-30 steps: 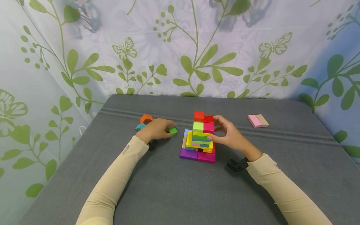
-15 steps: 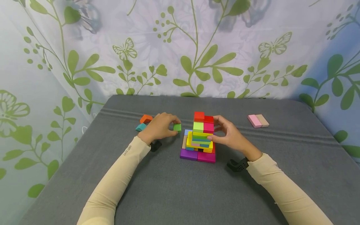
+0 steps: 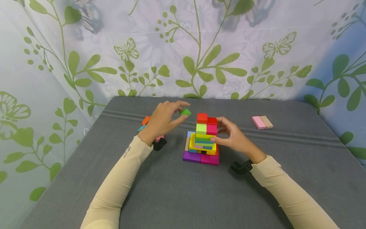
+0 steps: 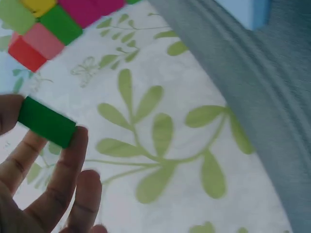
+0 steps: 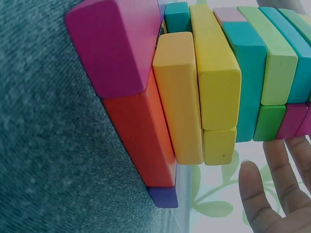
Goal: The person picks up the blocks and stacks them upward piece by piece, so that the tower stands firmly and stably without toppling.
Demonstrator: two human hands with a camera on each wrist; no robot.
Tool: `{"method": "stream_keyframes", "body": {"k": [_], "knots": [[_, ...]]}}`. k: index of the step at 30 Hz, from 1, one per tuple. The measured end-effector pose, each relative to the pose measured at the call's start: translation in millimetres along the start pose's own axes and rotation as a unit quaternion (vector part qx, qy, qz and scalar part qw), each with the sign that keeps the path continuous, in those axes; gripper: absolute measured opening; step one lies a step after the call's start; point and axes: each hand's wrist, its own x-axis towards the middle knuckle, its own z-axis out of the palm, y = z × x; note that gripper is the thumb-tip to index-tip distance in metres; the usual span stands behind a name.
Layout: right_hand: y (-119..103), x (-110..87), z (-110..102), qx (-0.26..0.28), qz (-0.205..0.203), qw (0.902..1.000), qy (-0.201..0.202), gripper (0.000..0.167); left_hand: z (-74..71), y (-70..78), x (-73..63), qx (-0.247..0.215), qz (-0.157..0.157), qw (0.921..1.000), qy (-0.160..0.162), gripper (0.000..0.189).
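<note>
In the head view my left hand (image 3: 161, 122) pinches a small green block (image 3: 185, 112) between thumb and fingertips, raised at the left of the tower. The left wrist view shows the same green block (image 4: 47, 121) held at its two ends. A stepped tower of colourful blocks (image 3: 206, 129) stands in the middle, topped by two red blocks. My right hand (image 3: 233, 136) holds the tower's right side, thumb at the front and fingers behind. Seen from the right wrist, fingertips (image 5: 277, 148) of that hand lie against the tower's upper layers.
Orange (image 3: 146, 120) and teal (image 3: 141, 128) blocks lie on the table left of the tower, partly covered by my left hand. A pink block (image 3: 159, 138) shows by that wrist. Farther right lie a light pink block (image 3: 258, 122) and a plain wooden block (image 3: 266, 122). A patterned curtain (image 3: 183, 57) hangs behind.
My left hand has picked the green block up from the table and lifted it up and to the right. A pink block has come into sight beneath the wrist. My right hand stays put.
</note>
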Motion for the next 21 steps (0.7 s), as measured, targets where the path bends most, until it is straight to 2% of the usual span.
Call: {"method": "stream_keyframes", "body": {"k": [3,6,14,17,21], "knots": [[-1.4,0.1,-0.4,0.0,-0.003,1.0,-0.001,0.056,-3.0,10.6,6.1,0.006,0.015,0.9994,0.029,0.034],[-1.4,0.2,-0.8,0.003,-0.006,1.0,-0.003,0.057,-5.9,24.8,13.6,0.018,0.028,0.9986,0.04,0.035],[1.1,1.0,-1.0,0.009,-0.012,0.9999,-0.007,0.056,-4.1,59.8,35.5,0.095,0.078,0.9923,0.006,0.041],[1.3,0.9,-1.2,0.014,-0.012,0.9998,-0.008,0.055,1.2,67.2,42.4,0.128,0.105,0.9863,-0.006,0.039],[0.8,0.1,-1.9,0.02,-0.015,0.9997,-0.008,0.054,7.1,74.9,50.1,0.177,0.139,0.9741,-0.013,0.041]]}}
